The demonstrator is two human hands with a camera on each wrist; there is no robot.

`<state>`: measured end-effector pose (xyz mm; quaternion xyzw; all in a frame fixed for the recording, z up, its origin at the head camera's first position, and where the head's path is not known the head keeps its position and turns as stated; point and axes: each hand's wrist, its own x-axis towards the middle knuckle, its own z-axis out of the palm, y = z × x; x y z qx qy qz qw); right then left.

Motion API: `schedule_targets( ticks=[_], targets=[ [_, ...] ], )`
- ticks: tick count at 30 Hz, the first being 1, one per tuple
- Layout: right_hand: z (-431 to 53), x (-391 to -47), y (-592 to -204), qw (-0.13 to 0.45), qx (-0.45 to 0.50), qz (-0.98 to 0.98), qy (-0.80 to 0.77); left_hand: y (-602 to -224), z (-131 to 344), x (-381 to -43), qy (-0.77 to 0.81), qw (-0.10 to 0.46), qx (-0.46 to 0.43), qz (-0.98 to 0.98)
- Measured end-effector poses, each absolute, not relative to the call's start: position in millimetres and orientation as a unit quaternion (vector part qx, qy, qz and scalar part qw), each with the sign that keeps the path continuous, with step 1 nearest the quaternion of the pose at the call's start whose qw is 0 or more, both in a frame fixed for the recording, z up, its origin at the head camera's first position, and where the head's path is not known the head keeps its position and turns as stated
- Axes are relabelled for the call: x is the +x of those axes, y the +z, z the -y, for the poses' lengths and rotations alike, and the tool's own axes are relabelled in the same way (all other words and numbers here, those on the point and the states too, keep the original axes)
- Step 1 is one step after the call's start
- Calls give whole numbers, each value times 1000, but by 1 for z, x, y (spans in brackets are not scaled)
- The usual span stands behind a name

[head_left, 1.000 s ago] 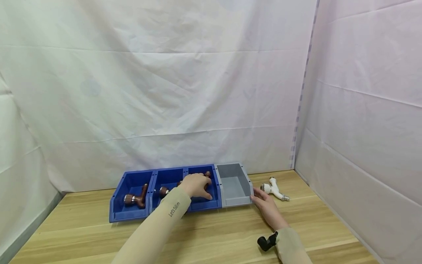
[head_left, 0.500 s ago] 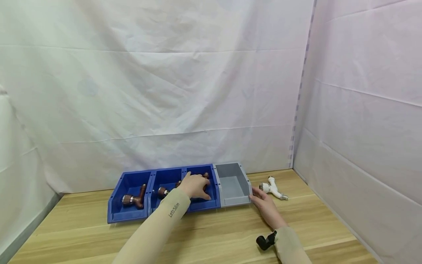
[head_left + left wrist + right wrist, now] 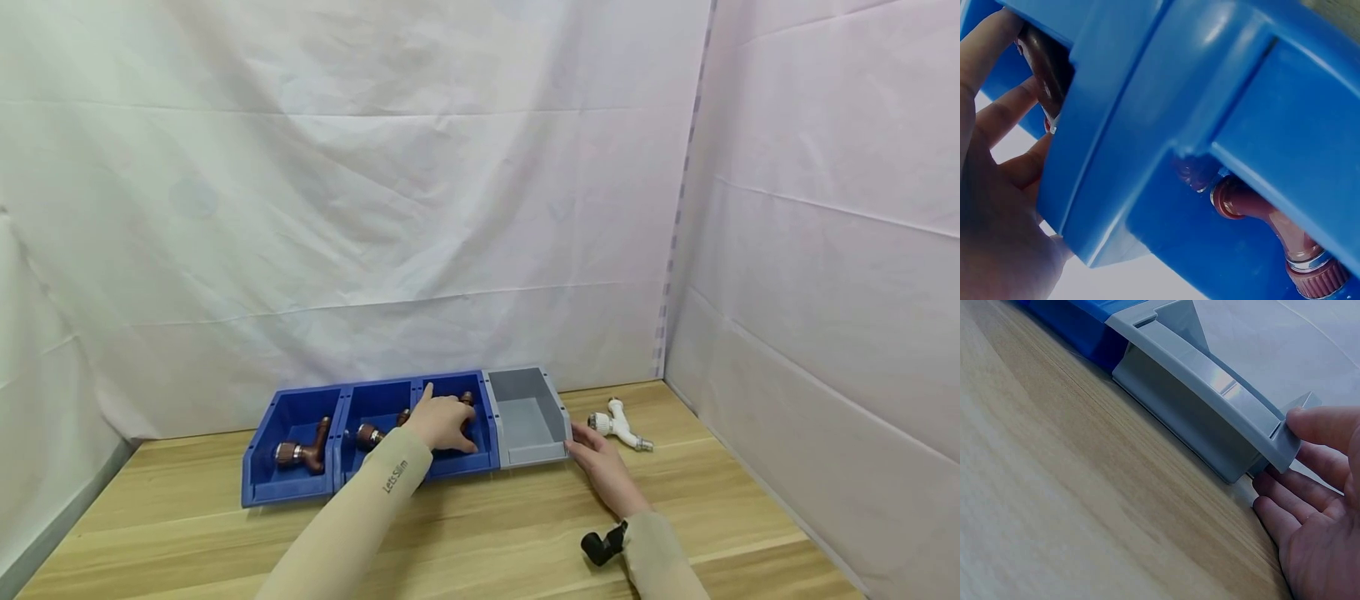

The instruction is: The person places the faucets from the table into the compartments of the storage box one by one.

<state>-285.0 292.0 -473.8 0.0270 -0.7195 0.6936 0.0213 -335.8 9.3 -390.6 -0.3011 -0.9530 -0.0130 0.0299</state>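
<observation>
My left hand (image 3: 442, 423) reaches into the third blue bin (image 3: 489, 454). Its thumb and fingers curl about a brown faucet (image 3: 467, 402), mostly hidden under the hand; in the left wrist view the fingers lie against the faucet's dark body (image 3: 1047, 65). At the other end of the row, my right hand (image 3: 606, 473) grips the front right corner of the grey bin (image 3: 534, 455). The right wrist view shows the thumb on the bin's edge (image 3: 1282, 434) and the other fingers below and beside it. No object lies inside the grey bin.
Brown faucets lie in the left blue bin (image 3: 303, 454) and the middle one (image 3: 369, 435). A white faucet (image 3: 619, 425) rests on the wooden table (image 3: 480, 542) right of the grey bin. White curtains (image 3: 375, 208) rise behind and at the sides.
The whole scene shifts slightly left in the head view. Both hands keep nearly the same places at the bins, and no object visibly moves.
</observation>
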Motion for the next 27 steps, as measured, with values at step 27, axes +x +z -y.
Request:
schedule_targets(
  ticks=[27],
  targets=[
    [-290,-281,-474,18,29,717,697,-399,-10,-334,7,24,-290,957]
  ],
)
